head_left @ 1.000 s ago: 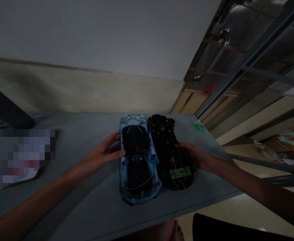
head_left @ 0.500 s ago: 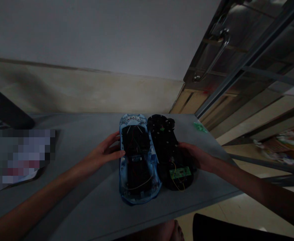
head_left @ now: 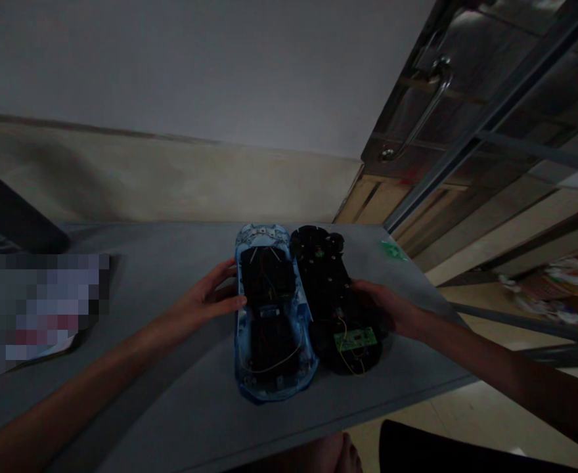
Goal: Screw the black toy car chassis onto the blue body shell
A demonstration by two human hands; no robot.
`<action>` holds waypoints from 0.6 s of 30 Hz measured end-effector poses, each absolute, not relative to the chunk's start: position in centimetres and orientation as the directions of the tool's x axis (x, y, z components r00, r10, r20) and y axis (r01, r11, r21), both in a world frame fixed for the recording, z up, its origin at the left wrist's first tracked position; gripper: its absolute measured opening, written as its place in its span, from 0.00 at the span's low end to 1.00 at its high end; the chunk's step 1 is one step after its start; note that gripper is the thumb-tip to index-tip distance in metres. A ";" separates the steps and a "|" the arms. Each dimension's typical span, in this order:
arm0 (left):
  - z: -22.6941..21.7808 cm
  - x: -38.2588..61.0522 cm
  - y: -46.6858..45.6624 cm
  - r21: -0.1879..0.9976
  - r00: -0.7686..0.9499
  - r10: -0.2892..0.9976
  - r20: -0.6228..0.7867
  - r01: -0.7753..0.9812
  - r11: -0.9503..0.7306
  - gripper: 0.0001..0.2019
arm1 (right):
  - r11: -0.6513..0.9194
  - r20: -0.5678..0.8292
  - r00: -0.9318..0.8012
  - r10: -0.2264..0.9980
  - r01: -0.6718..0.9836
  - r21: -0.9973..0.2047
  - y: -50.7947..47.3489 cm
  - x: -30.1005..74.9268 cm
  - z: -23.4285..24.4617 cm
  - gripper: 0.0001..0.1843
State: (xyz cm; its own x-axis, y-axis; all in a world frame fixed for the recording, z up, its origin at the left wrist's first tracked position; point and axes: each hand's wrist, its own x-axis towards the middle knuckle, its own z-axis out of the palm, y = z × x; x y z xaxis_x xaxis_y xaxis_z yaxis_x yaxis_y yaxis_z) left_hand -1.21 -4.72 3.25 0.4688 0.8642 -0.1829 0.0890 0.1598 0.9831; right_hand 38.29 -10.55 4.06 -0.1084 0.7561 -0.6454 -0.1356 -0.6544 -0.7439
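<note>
Grey and dim, the surface [head_left: 180,401] runs back to the wall [head_left: 195,72], and your blue car shell [head_left: 269,312] and black chassis [head_left: 326,279] lie lengthwise from its far edge towards its near edge. The shell, hollow side up, bares its wiring; the chassis, just beside it towards the right edge, shows its green circuit board [head_left: 353,338], apparently so you can see both insides together. Your left hand [head_left: 213,292] is loosely open, thumb at the shell's rim, probably steadying it. Your right hand [head_left: 385,302] meets the chassis's outer side; its fingers are partly hidden, so I can't tell whether they grip. Compared with half a second ago, neither part nor hand has visibly shifted.
</note>
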 end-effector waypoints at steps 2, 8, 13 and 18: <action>3.3 -1.2 -4.7 0.985 0.457 0.872 -0.174 0.094 0.148 0.46 | -0.652 -0.645 -0.097 0.758 -0.134 -0.747 -10.6 38.2 4.2 0.09; 3.8 -1.1 -4.9 0.980 0.428 0.882 -0.198 0.119 0.162 0.48 | -0.625 -0.620 -0.077 0.781 -0.113 -0.772 -11.0 37.6 5.0 0.09; 4.0 -1.1 -4.9 0.979 0.432 0.880 -0.198 0.138 0.153 0.48 | -0.642 -0.637 -0.075 0.767 -0.114 -0.759 -10.8 37.7 4.8 0.11; 3.2 -1.2 -4.6 0.984 0.451 0.876 -0.172 0.114 0.134 0.48 | -0.648 -0.645 -0.068 0.761 -0.131 -0.751 -10.7 37.5 4.9 0.10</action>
